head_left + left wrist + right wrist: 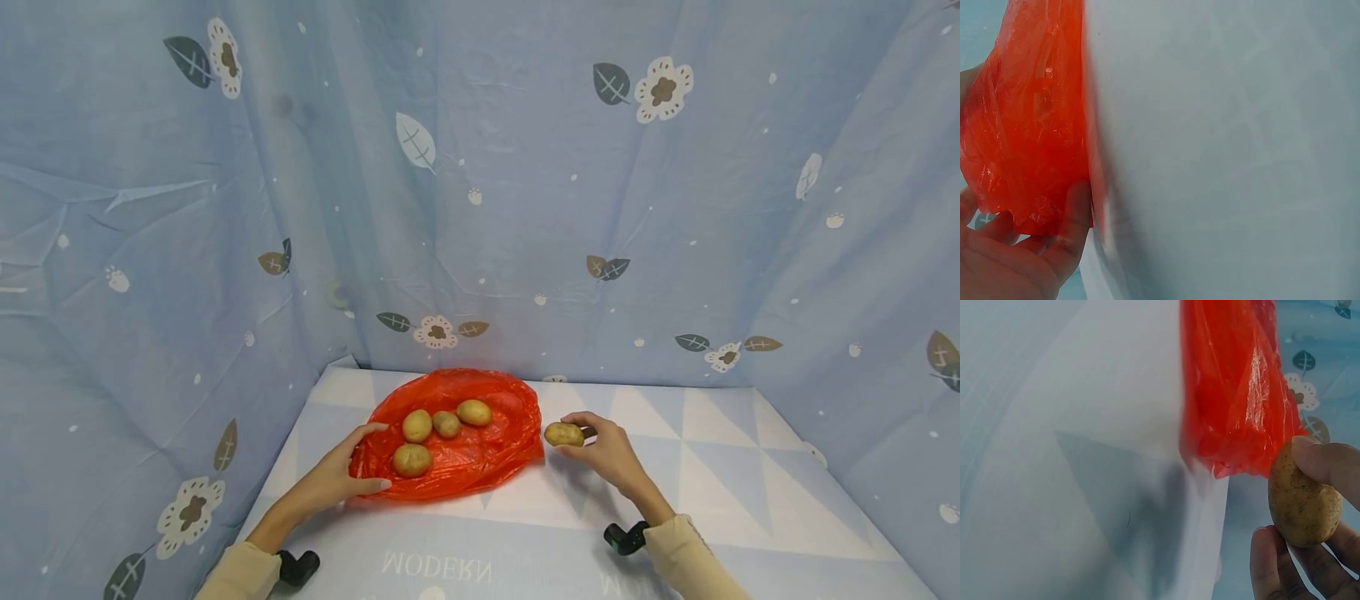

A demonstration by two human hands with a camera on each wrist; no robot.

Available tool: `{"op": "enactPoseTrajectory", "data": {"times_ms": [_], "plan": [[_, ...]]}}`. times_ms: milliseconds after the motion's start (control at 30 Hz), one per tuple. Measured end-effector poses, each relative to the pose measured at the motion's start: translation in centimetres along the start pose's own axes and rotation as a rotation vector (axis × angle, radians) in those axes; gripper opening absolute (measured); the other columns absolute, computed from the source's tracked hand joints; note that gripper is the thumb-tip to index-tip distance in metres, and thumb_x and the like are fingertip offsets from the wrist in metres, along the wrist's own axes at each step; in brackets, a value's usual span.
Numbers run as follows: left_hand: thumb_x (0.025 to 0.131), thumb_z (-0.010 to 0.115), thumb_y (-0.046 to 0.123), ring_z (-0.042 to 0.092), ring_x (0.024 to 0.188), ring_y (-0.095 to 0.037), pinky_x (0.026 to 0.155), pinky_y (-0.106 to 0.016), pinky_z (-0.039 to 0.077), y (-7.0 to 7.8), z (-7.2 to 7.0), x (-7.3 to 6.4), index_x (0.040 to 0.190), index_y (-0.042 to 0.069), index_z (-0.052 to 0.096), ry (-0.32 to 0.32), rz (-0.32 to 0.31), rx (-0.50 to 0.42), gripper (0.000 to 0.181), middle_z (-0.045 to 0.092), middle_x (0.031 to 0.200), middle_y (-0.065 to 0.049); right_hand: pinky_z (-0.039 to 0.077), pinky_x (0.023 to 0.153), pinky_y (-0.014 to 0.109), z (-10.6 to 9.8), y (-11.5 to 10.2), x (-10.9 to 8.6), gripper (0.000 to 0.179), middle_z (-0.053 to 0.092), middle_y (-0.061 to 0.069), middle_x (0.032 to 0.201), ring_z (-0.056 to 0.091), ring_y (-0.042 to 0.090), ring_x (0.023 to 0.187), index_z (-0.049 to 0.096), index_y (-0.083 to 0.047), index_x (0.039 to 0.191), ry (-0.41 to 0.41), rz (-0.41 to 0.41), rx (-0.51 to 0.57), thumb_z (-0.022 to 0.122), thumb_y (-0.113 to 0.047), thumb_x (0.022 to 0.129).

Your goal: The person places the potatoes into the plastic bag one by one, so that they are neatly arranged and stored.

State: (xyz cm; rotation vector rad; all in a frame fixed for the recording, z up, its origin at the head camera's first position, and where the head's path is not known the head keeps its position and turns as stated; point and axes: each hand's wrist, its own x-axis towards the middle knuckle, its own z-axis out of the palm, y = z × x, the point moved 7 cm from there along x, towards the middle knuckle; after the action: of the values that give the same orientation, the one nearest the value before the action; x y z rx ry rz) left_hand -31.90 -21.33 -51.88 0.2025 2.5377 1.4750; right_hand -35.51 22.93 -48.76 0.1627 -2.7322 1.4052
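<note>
A red plastic bag point(480, 467) lies spread on the table, with several potatoes point(412, 460) on it, grouped toward its left and middle. At the bag's left end my left hand point(337, 473) holds the edge, thumb on the near side and fingers on the far side. In the left wrist view the red film point(1035, 144) lies against the thumb and hides part of the fingers. My right hand point(609, 454) pinches a single potato point(564, 434) just beyond the bag's right end. The right wrist view shows this potato point(1304, 494) between thumb and fingers.
The table point(697, 467) has a pale cover with triangles and printed lettering. Blue patterned curtains point(510, 208) hang behind it and at both sides. A black device point(626, 538) sits at the right wrist, and another black device point(298, 569) at the left.
</note>
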Motion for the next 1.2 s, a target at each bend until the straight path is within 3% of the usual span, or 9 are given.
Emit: {"op": "enactPoseTrajectory", "data": {"times_ms": [333, 600, 1200], "plan": [[0.078, 0.09, 0.037, 0.036, 0.144, -0.046, 0.106, -0.067, 0.041, 0.0, 0.1, 0.2, 0.154, 0.025, 0.04, -0.002, 0.004, -0.002, 0.091, 0.037, 0.159, -0.016, 0.053, 0.073, 0.032, 0.8, -1.0, 0.2, 0.045, 0.071, 0.0, 0.106, 0.062, 0.021, 0.094, 0.073, -0.018, 0.117, -0.004, -0.034, 0.008, 0.093, -0.021, 0.076], [0.079, 0.09, 0.035, 0.033, 0.145, -0.045, 0.11, -0.071, 0.035, 0.1, 0.2, 0.1, 0.153, 0.025, 0.04, -0.009, 0.012, -0.013, 0.09, 0.037, 0.159, -0.015, 0.054, 0.073, 0.03, 1.7, -1.8, 0.4, 0.046, 0.072, -0.005, 0.105, 0.062, 0.02, 0.093, 0.074, -0.02, 0.115, -0.018, -0.068, 0.032, 0.094, -0.024, 0.074], [0.078, 0.09, 0.038, 0.033, 0.145, -0.046, 0.106, -0.069, 0.039, 0.0, 0.1, -0.1, 0.153, 0.027, 0.041, 0.002, -0.006, 0.0, 0.09, 0.035, 0.161, -0.017, 0.053, 0.073, 0.032, 3.9, -3.3, 0.5, 0.045, 0.071, -0.008, 0.1, 0.063, 0.017, 0.091, 0.074, -0.023, 0.114, -0.057, -0.113, 0.031, 0.094, -0.029, 0.074]]}}
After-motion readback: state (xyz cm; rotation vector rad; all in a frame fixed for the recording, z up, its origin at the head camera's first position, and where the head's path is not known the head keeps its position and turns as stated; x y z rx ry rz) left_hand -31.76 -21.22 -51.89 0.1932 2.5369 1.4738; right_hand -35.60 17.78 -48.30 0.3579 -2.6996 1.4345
